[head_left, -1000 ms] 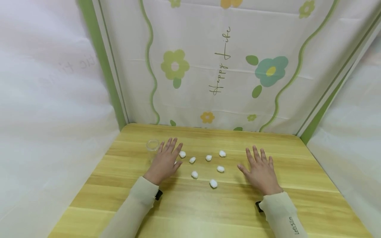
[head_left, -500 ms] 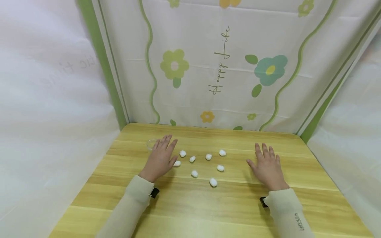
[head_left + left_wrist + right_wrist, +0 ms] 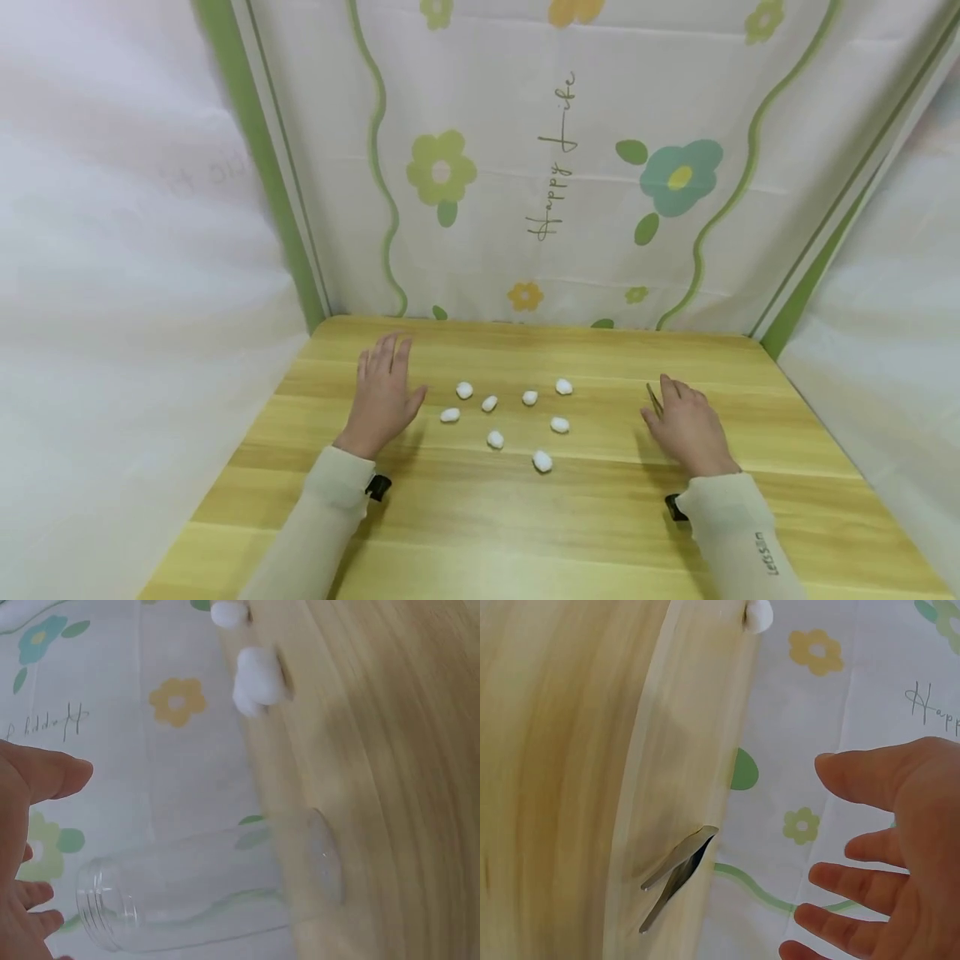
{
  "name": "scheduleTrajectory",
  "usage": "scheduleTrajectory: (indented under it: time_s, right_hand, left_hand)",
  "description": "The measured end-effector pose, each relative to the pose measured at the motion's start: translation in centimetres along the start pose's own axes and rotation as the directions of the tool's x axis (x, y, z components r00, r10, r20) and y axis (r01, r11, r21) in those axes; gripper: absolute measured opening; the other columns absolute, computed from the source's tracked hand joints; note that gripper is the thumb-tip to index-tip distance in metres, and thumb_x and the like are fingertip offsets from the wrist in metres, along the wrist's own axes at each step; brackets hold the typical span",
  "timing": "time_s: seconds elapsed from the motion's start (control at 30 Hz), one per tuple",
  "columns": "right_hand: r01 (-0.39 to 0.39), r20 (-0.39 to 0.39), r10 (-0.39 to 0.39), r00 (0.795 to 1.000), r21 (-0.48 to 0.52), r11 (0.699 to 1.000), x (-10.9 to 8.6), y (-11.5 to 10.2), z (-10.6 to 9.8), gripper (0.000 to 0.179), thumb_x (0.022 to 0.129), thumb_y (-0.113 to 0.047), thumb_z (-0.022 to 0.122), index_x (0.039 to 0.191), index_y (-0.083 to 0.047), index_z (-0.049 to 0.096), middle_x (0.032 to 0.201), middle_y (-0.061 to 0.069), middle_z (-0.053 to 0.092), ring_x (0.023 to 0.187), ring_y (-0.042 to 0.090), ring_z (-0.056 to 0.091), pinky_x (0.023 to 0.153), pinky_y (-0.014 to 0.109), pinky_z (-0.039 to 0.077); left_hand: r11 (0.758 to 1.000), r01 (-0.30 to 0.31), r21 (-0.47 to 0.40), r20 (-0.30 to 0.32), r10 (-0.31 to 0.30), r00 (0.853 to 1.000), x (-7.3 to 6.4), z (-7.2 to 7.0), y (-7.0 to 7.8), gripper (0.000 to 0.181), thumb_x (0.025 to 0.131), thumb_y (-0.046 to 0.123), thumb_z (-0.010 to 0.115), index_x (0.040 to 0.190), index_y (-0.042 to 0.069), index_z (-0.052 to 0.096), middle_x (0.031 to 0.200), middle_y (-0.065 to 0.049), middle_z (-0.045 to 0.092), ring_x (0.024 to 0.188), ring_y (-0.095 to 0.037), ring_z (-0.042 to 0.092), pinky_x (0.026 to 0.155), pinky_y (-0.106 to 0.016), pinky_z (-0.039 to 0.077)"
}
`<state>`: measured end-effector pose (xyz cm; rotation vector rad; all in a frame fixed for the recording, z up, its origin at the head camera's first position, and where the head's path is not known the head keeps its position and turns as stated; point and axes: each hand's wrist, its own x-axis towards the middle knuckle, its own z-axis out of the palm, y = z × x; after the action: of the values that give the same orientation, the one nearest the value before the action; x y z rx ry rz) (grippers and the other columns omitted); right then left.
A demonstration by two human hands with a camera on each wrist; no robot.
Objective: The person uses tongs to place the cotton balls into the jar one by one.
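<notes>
My left hand [image 3: 380, 400] hovers with spread, relaxed fingers over the table's left side. Close by it, the left wrist view shows a clear jar [image 3: 202, 892] standing upright on the table; in the head view the hand hides it. On the right, my right hand [image 3: 688, 425] is held above a pair of metal tweezers [image 3: 679, 866], which lie on the wood. Its fingers are slightly bent and, in the right wrist view, apart from the tweezers. Between the hands lie several white cotton balls [image 3: 542, 462], scattered and untouched.
The wooden table [image 3: 480, 533] ends at a white curtain [image 3: 495, 242] printed with flowers. White sheets [image 3: 150, 275] hang at the left and right sides.
My left hand has shifted left, away from the cotton balls and over the jar. My right hand has moved right, its fingers now more bent, and the tweezers have come into sight beside it.
</notes>
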<state>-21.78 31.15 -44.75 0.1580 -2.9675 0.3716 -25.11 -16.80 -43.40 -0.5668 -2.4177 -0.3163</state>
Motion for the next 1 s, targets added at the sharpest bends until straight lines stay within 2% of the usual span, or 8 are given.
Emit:
scheduleTrajectory:
  time_s: [0.23, 0.37, 0.47, 0.6, 0.73, 0.87, 0.93, 1.0]
  right_hand:
    - [-0.005, 0.025, 0.005, 1.0, 0.01, 1.0, 0.6, 0.8, 0.5, 0.067, 0.098, -0.035, 0.056, 0.138, 0.016, 0.039, 0.132, 0.039, 0.044, 0.117, 0.057, 0.042, 0.096, 0.065, 0.035]
    - [0.004, 0.016, -0.004, 1.0, 0.017, 1.0, 0.8, 1.2, 0.8, 0.063, 0.098, -0.033, 0.057, 0.135, 0.016, 0.043, 0.128, 0.039, 0.047, 0.114, 0.057, 0.045, 0.094, 0.065, 0.036]
    - [0.01, 0.015, -0.011, 1.0, 0.016, 1.0, 0.9, 1.6, 1.0, 0.063, 0.098, -0.035, 0.057, 0.132, 0.018, 0.045, 0.125, 0.04, 0.049, 0.111, 0.057, 0.047, 0.092, 0.065, 0.038]
    - [-0.001, 0.042, 0.001, 0.999, 0.004, 1.0, 1.3, 2.2, 1.3, 0.064, 0.098, -0.036, 0.057, 0.13, 0.018, 0.046, 0.125, 0.04, 0.049, 0.111, 0.056, 0.047, 0.092, 0.065, 0.038]
    - [-0.029, 0.07, 0.029, 0.997, 0.004, 1.0, 1.7, 2.6, 1.5, 0.066, 0.098, -0.038, 0.056, 0.131, 0.018, 0.046, 0.127, 0.04, 0.047, 0.113, 0.056, 0.046, 0.093, 0.065, 0.037]
    - [-0.045, 0.081, 0.044, 0.996, 0.013, 0.999, 2.1, 2.9, 1.6, 0.068, 0.098, -0.041, 0.056, 0.13, 0.018, 0.048, 0.127, 0.041, 0.047, 0.113, 0.057, 0.045, 0.092, 0.065, 0.037]
    - [-0.049, 0.084, 0.048, 0.995, 0.018, 0.999, 2.3, 3.0, 1.7, 0.068, 0.097, -0.042, 0.056, 0.129, 0.018, 0.049, 0.126, 0.041, 0.047, 0.114, 0.057, 0.044, 0.092, 0.066, 0.037]
    - [-0.052, 0.086, 0.049, 0.995, 0.022, 0.998, 2.3, 3.2, 1.8, 0.068, 0.097, -0.042, 0.056, 0.128, 0.018, 0.05, 0.126, 0.041, 0.047, 0.115, 0.057, 0.044, 0.092, 0.066, 0.037]
  left_hand:
    - [0.988, 0.135, -0.074, -0.017, -0.137, 0.99, -0.7, 0.2, -1.3, 0.094, 0.077, 0.035, 0.083, 0.146, -0.002, 0.031, 0.149, -0.028, 0.028, 0.136, -0.043, 0.027, 0.105, -0.065, 0.022]
    - [0.93, 0.282, -0.235, 0.071, -0.273, 0.959, -1.0, 0.7, -1.7, 0.104, 0.076, 0.038, 0.083, 0.152, 0.005, 0.021, 0.155, -0.024, 0.017, 0.135, -0.045, 0.029, 0.103, -0.063, 0.029]
    - [0.844, 0.421, -0.332, 0.173, -0.384, 0.907, -1.2, 1.0, -1.9, 0.113, 0.077, 0.04, 0.082, 0.157, 0.012, 0.006, 0.159, -0.018, 0.01, 0.135, -0.045, 0.03, 0.102, -0.061, 0.034]
    - [0.721, 0.533, -0.443, 0.254, -0.469, 0.846, -1.4, 1.5, -2.1, 0.121, 0.077, 0.044, 0.082, 0.157, 0.02, -0.006, 0.159, -0.016, 0.013, 0.136, -0.044, 0.03, 0.104, -0.059, 0.032]
    - [0.575, 0.585, -0.571, 0.317, -0.503, 0.804, -1.6, 2.2, -2.8, 0.125, 0.074, 0.052, 0.081, 0.156, 0.028, -0.01, 0.158, -0.013, 0.018, 0.138, -0.04, 0.029, 0.106, -0.058, 0.03]
    - [0.436, 0.633, -0.64, 0.396, -0.519, 0.757, -2.2, 2.7, -3.6, 0.12, 0.076, 0.051, 0.08, 0.156, 0.023, -0.005, 0.156, -0.014, 0.025, 0.139, -0.038, 0.028, 0.109, -0.053, 0.027]
    - [0.388, 0.646, -0.657, 0.426, -0.515, 0.744, -2.4, 3.0, -3.9, 0.115, 0.078, 0.045, 0.081, 0.157, 0.017, 0.001, 0.154, -0.015, 0.029, 0.139, -0.039, 0.028, 0.11, -0.052, 0.026]
    - [0.361, 0.653, -0.666, 0.45, -0.503, 0.738, -2.6, 3.2, -4.1, 0.109, 0.079, 0.04, 0.081, 0.156, 0.012, 0.008, 0.152, -0.016, 0.034, 0.138, -0.038, 0.03, 0.111, -0.051, 0.026]
